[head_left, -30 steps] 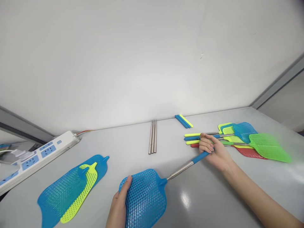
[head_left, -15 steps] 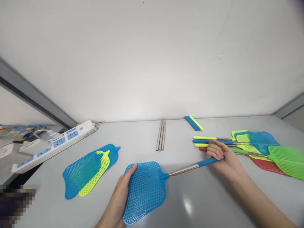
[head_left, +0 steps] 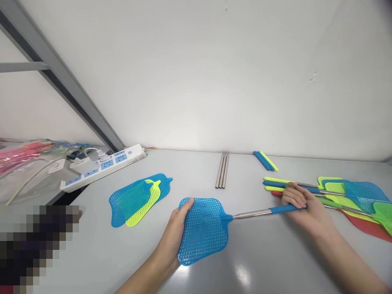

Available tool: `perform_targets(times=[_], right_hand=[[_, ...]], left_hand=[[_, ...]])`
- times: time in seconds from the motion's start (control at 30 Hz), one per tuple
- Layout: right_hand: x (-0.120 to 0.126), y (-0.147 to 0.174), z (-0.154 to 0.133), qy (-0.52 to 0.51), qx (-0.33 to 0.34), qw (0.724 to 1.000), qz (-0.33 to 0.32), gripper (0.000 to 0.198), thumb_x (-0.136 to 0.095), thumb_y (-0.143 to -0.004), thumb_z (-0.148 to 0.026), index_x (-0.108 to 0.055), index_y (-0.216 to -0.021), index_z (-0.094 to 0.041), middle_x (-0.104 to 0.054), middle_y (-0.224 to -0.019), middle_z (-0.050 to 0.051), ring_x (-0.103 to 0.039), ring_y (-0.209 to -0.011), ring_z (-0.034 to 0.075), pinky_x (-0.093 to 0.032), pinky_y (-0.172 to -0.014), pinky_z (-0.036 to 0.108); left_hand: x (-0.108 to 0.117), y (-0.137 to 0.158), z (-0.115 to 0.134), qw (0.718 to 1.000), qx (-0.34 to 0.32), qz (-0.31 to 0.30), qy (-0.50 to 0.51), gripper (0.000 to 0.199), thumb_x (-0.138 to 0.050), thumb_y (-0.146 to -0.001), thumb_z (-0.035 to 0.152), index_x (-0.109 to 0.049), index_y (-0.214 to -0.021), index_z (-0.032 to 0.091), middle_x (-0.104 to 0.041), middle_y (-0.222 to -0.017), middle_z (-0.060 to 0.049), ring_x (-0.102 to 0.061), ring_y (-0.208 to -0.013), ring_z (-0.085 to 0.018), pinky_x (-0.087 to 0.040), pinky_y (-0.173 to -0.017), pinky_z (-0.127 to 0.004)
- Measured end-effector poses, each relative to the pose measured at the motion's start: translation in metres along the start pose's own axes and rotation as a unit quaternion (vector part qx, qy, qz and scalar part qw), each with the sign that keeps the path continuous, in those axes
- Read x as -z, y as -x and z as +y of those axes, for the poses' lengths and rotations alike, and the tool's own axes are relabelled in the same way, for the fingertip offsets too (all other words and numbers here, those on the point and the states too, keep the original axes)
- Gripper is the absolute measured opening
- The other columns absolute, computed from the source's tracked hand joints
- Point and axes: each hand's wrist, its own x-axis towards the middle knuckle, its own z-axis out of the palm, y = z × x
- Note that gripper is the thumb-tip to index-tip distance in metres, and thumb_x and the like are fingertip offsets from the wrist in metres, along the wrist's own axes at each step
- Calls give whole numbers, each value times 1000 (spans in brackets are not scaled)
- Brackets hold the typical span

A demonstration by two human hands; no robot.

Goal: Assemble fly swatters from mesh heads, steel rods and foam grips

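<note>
A blue fly swatter with a perforated head and a metal rod is held above the table between both hands. My left hand grips the outer edge of its head, thumb on top and fingers underneath. Around the end of its blue handle my right hand is closed. Just behind that hand lie several fly swatters in yellow, blue, red and green, among them a green one; the hand hides part of their handles. Left of my left hand, blue and yellow swatter heads overlap on the table.
Three metal rods lie side by side near the wall. Blue and yellow handle sleeves are to their right. At the left stands a white power strip with plugs and cables. A pixelated dark patch covers the lower left.
The view has turned to the left, so everything sits further right in the picture. Both hands keep their hold on the blue fly swatter.
</note>
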Motion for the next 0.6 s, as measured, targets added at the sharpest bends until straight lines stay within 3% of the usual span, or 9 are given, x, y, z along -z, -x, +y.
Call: perform_targets(times=[0.2, 0.47, 0.6], right_hand=[[-3, 2, -3, 8, 4, 1000, -30, 16, -34, -76, -4, -36, -72, -19, -23, -42, -9, -29, -34, 6, -31, -34, 18], [-3, 0, -2, 37, 23, 999, -29, 18, -33, -74, -2, -34, -68, -20, -16, -40, -11, -25, -30, 5, -26, -29, 16], [0, -3, 3, 65, 61, 996, -16, 21, -34, -74, -1, -30, -65, -20, -13, -40, -11, -23, -28, 4, -23, -27, 15]], left_hand=[[-2, -1, -1, 1000, -11, 18, -6, 36, -56, -68, 41, -53, -94, 16, -64, -82, -7, -61, -73, -21, -49, -63, -32], [-2, 0, -1, 993, -14, -100, -56, 33, -60, -67, 30, -57, -94, 10, -63, -90, -14, -61, -79, -26, -49, -70, -37], [1, -3, -3, 991, -15, -115, -70, 36, -60, -67, 31, -57, -96, 10, -62, -96, -15, -59, -84, -27, -47, -75, -41]])
